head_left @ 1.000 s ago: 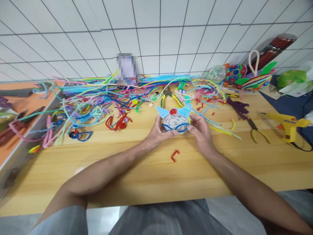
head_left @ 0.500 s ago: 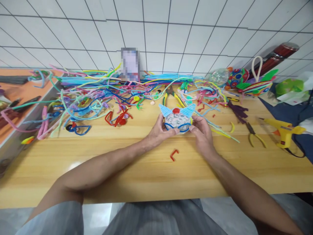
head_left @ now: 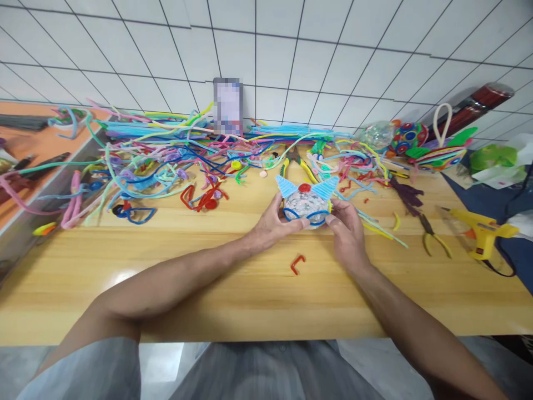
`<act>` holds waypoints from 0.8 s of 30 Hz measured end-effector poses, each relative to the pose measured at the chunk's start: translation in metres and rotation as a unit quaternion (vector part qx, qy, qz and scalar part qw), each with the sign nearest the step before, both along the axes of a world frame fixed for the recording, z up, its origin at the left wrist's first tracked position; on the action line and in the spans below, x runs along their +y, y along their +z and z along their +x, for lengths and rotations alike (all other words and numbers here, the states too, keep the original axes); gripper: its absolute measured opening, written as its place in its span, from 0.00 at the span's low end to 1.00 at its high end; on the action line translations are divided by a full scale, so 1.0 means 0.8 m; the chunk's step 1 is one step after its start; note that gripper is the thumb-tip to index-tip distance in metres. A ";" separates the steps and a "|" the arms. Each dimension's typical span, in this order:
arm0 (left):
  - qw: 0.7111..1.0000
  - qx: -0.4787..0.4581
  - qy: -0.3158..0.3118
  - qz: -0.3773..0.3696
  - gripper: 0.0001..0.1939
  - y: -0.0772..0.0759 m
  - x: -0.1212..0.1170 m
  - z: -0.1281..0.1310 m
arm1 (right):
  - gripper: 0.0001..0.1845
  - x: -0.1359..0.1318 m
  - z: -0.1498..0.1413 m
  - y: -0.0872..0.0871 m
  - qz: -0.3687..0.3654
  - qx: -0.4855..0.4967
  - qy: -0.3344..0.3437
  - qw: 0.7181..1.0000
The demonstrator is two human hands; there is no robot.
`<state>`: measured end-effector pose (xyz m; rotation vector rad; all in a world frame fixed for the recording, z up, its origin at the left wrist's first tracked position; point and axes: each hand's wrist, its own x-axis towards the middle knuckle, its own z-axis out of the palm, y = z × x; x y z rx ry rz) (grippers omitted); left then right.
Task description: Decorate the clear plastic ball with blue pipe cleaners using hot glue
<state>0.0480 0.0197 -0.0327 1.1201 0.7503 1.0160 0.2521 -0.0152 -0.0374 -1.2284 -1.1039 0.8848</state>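
Note:
Between my two hands is a round craft ball (head_left: 307, 205), pale and glittery, with two light-blue striped ears, a red disc between them and blue loops along its lower front. My left hand (head_left: 272, 225) grips its left side, thumb on the blue loop at the front. On the other side my right hand (head_left: 348, 229) holds it, thumb against the right loop and fingers behind. A short bent piece of red pipe cleaner (head_left: 297, 265) lies on the table just below the ball. Yellow-handled pliers (head_left: 293, 161) lie behind the ball.
Tangled pipe cleaners (head_left: 158, 161) cover the back of the wooden table (head_left: 200, 300). A phone (head_left: 228, 105) leans on the tiled wall. To the right are small pliers (head_left: 433, 236), a yellow hot glue gun (head_left: 483, 230), decorated balls (head_left: 408, 139) and a dark red cylinder (head_left: 478, 108).
The camera view has shifted slightly, so most things appear a little to the right. Both hands keep the same hold on the craft ball.

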 end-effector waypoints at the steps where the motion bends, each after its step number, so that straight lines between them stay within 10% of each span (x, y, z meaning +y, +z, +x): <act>1: 1.000 0.001 -0.001 0.000 0.48 0.000 0.000 0.000 | 0.18 0.000 0.000 -0.001 -0.001 0.003 0.000 1.000; 24: 0.986 0.130 0.057 0.085 0.34 0.007 -0.009 -0.003 | 0.20 0.000 0.003 -0.005 -0.027 0.033 0.028 0.999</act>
